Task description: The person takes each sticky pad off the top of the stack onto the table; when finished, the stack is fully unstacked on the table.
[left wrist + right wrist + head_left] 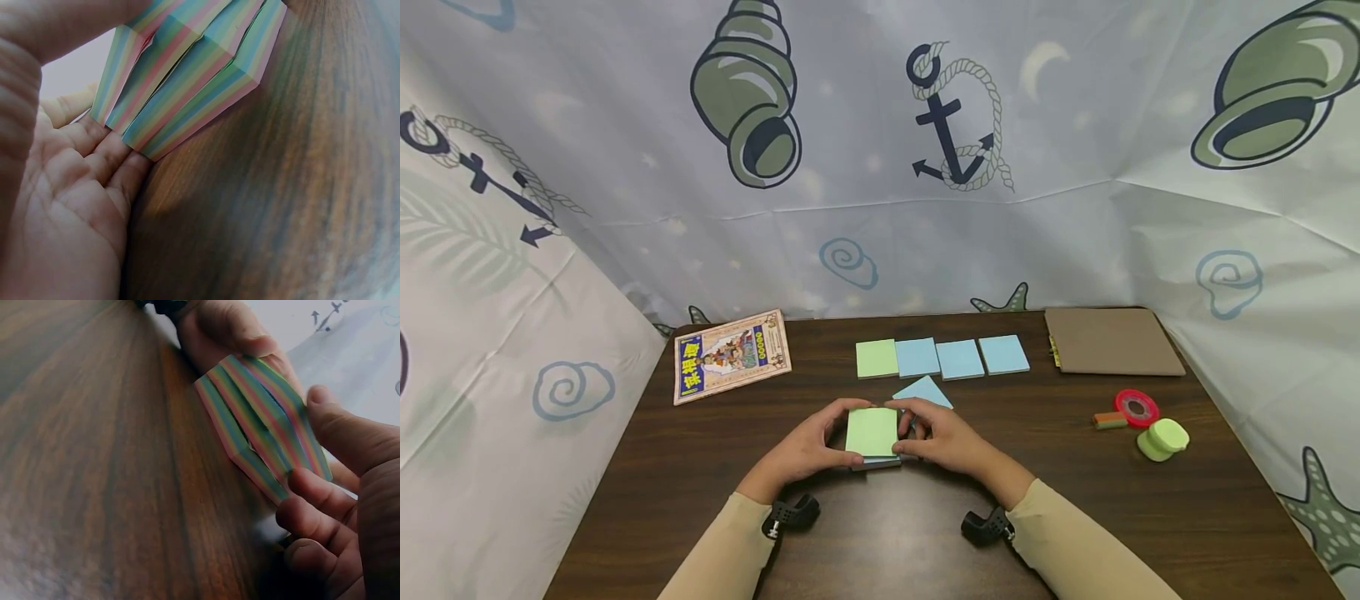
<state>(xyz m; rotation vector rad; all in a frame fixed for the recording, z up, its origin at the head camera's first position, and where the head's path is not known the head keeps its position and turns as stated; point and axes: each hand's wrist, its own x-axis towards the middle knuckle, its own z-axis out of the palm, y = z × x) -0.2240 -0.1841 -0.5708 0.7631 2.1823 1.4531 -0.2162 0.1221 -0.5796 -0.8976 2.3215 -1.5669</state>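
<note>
A stack of several sticky note pads [872,432] stands near the middle of the table, a light green pad on top and a blue edge showing below. Rainbow stripes run down the pads' sides [181,75]. My left hand [808,446] grips the stack's left side, thumb near the front corner and fingers at the back. On the opposite side, my right hand [943,437] holds it between thumb and fingertips. Just behind the right hand a loose blue pad [927,390] lies turned at an angle, partly hidden by the fingers.
Behind the hands, one green pad [876,359] and several blue pads [960,360] form a row. A printed booklet [732,357] lies at back left, a brown board [1112,342] at back right. To the right are a red ring [1137,408], a small orange-and-green block [1110,421] and a green container [1162,439].
</note>
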